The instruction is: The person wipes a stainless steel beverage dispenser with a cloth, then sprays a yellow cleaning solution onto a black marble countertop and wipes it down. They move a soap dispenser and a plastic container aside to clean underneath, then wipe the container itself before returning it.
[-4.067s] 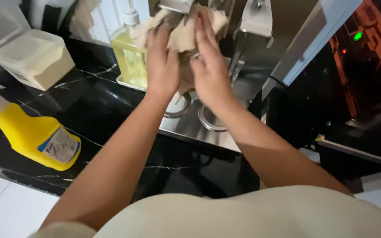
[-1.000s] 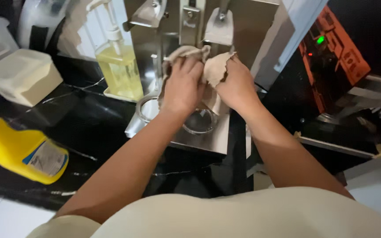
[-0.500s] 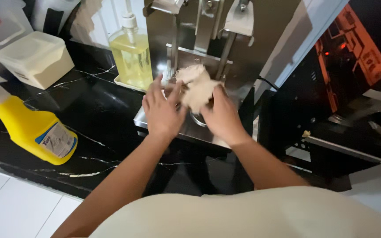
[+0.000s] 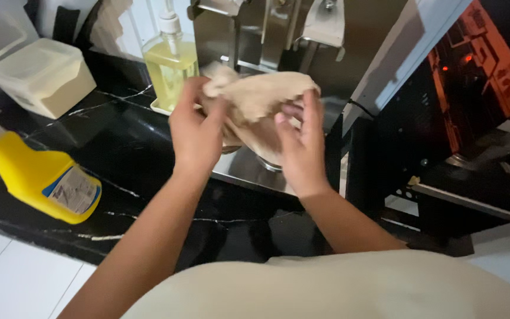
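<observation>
far left, a yellow spray bottle (image 4: 39,180) lay on its side on the black marbled worktop (image 4: 131,147), w/ a cream lidded box (image 4: 39,75) behind it. further in stood a pump bottle of yellow liquid (image 4: 169,68), just left of the steel machine (image 4: 278,29).

we had both hands up in front of that machine, w/ a beige cloth (image 4: 261,103) stretched between them, above the machine's steel base (image 4: 249,171) and not touching it as far as we could tell. our left hand (image 4: 196,139) had its grip closed on the cloth's left end, fingers curled round a bunched bit. our right hand (image 4: 299,147) had its grip pinching the right edge, thumb on the near side, fingertips tucked over the top fold.

we judged the step as regripping or unfolding the cloth mid-wipe, w/ the cloth off the metal for now. the next move would prob. call for a flat, clean face of cloth and a firmer hold w/ one hand, plus care round the levers and spindles up top, which could snag a loose corner.

to the right sat a dark appliance w/ orange-lit panel (image 4: 485,65), well apart from the hands.
</observation>
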